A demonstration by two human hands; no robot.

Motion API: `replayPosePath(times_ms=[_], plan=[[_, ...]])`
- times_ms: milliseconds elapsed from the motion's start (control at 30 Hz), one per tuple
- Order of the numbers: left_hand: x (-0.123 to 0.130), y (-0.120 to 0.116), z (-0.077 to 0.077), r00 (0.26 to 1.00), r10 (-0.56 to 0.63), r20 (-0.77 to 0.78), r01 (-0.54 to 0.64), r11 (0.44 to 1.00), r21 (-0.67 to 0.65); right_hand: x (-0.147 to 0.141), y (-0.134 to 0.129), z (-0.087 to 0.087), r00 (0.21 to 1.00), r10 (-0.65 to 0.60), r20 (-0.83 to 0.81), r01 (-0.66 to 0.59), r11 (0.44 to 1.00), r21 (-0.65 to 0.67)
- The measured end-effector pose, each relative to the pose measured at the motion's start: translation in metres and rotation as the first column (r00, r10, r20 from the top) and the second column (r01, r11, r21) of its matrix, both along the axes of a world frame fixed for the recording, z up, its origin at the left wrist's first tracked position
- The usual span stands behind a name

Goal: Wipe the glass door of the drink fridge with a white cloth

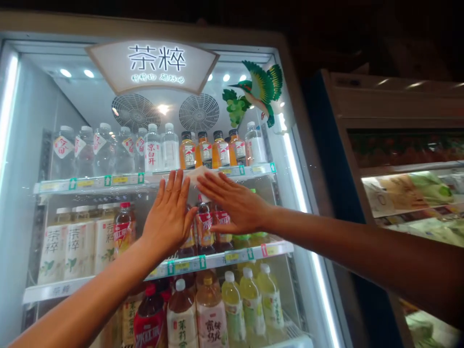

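Note:
Both my hands are raised against the front of a glass-door drinks fridge (300,145). My left hand (170,212) lies flat with its fingers stretched upward and the thumb apart, over the middle shelf. My right hand (237,205) is also flat, fingers pointing left and up, its thumb spread below. At the fingertips of both hands is a white piece of cloth or tissue (198,174), partly covered by the right fingers. Behind the hands are red-labelled iced tea bottles (205,227), partly hidden.
Clear water bottles (105,150) and orange drink bottles (219,150) line the top shelf; several tea bottles (180,314) stand lower. A lit sign (155,65) and a bird sticker (259,89) are above. To the right is a cooler with bagged vegetables (431,186).

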State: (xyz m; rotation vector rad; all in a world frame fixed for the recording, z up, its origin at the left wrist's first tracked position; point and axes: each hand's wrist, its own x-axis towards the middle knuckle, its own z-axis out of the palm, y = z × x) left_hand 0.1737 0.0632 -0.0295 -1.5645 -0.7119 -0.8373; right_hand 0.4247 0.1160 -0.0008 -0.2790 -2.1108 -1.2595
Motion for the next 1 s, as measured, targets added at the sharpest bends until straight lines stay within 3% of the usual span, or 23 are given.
replayPosePath(times_ms=[133, 233, 300, 333, 433, 500, 567, 633, 700, 733, 800, 867, 933, 1000], plan=[[0.019, 0.005, -0.001, 1.0, 0.005, 0.006, -0.005, 0.999, -0.035, 0.04, 0.011, -0.008, 0.953, -0.036, -0.301, 0.022, 0.998, -0.051], [0.028, 0.006, 0.001, 0.999, 0.033, -0.005, -0.033, 0.999, -0.043, 0.052, 0.011, -0.025, 0.989, 0.009, -0.15, -0.016, 0.999, -0.045], [0.033, 0.006, 0.002, 0.998, 0.053, -0.029, -0.053, 0.998, -0.026, 0.057, 0.012, -0.028, 1.0, 0.028, 0.0, -0.028, 0.999, -0.033], [0.035, 0.006, 0.002, 0.997, 0.061, -0.043, -0.062, 0.998, -0.016, 0.058, 0.013, -0.026, 1.0, 0.023, -0.006, -0.023, 0.999, -0.033], [0.036, 0.001, -0.006, 0.994, 0.089, -0.058, -0.089, 0.996, 0.003, 0.054, 0.015, -0.025, 0.95, -0.018, -0.312, -0.004, 0.998, -0.07], [0.031, -0.005, -0.019, 0.992, 0.118, -0.043, -0.118, 0.993, 0.009, 0.044, 0.013, -0.042, 0.92, -0.005, -0.392, -0.034, 0.995, -0.093], [0.021, -0.013, -0.04, 0.987, 0.157, -0.031, -0.157, 0.988, 0.005, 0.03, 0.006, -0.071, 0.98, 0.062, -0.19, -0.084, 0.99, -0.11], [0.008, -0.024, -0.063, 0.981, 0.194, -0.028, -0.194, 0.981, -0.013, 0.021, -0.001, -0.096, 0.984, 0.13, 0.121, -0.114, 0.985, -0.132], [-0.008, -0.035, -0.085, 0.975, 0.222, -0.027, -0.223, 0.974, -0.046, 0.016, -0.005, -0.1, 0.964, 0.132, 0.232, -0.105, 0.986, -0.127], [-0.016, -0.04, -0.094, 0.973, 0.229, -0.026, -0.23, 0.971, -0.06, 0.014, -0.006, -0.095, 0.977, 0.11, 0.18, -0.091, 0.99, -0.11], [-0.033, -0.049, -0.107, 0.973, 0.23, -0.013, -0.23, 0.971, -0.071, 0.006, -0.005, -0.081, 0.995, 0.048, -0.089, -0.055, 0.995, -0.078], [-0.05, -0.055, -0.115, 0.974, 0.225, 0.016, -0.223, 0.973, -0.063, -0.011, -0.008, -0.079, 0.953, 0.004, -0.304, -0.024, 0.998, -0.063], [-0.068, -0.059, -0.121, 0.973, 0.228, 0.046, -0.225, 0.972, -0.064, -0.034, -0.015, -0.096, 0.975, 0.014, -0.223, -0.026, 0.998, -0.049], [-0.085, -0.062, -0.129, 0.971, 0.231, 0.06, -0.226, 0.971, -0.079, -0.055, -0.024, -0.121, 0.999, 0.051, 0.014, -0.051, 0.998, -0.03]])
